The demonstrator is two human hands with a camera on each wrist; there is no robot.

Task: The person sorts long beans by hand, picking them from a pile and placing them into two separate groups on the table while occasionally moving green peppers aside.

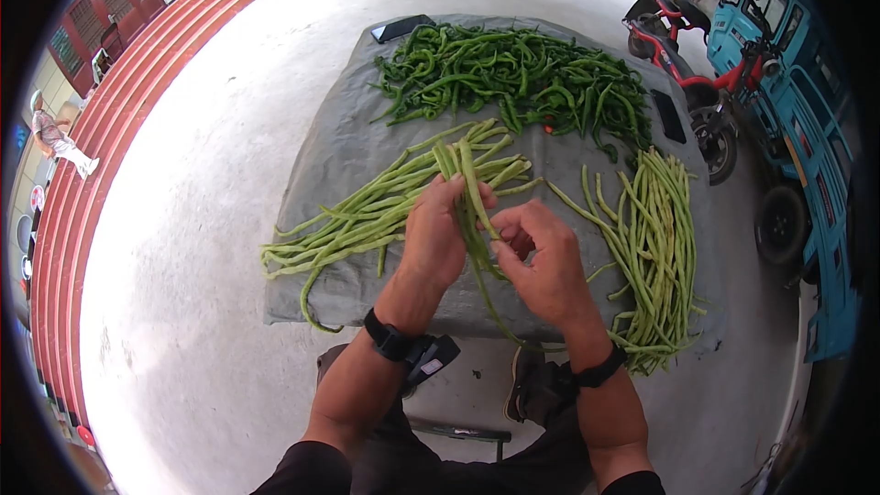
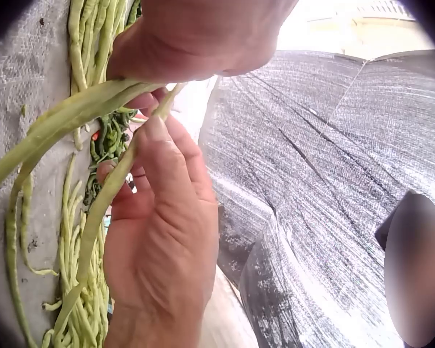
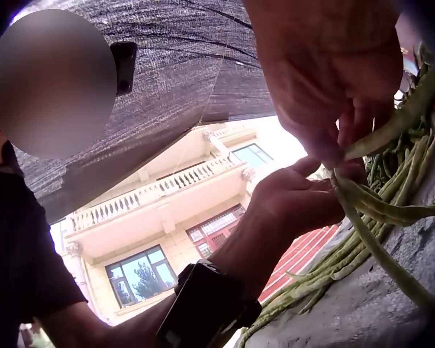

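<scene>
My left hand (image 1: 433,231) grips a few long green beans (image 1: 469,183) above the front half of the covered table. Close on its right, my right hand (image 1: 553,266) pinches one of these beans between thumb and fingers. In the left wrist view the right thumb (image 2: 157,130) presses on that bean (image 2: 105,199) near its upper end. The bean tails hang past the table's front edge in the head view. Under and left of the hands spreads a loose pile of long beans (image 1: 367,206). A denser bundle of beans (image 1: 662,247) lies at the right edge.
A heap of green peppers (image 1: 513,73) covers the back of the grey cloth (image 1: 321,147). One phone (image 1: 401,29) lies at the back left corner, another phone (image 1: 669,116) at the right. A blue three-wheeler (image 1: 797,128) and a red bike (image 1: 678,46) stand beyond; red steps (image 1: 137,110) rise left.
</scene>
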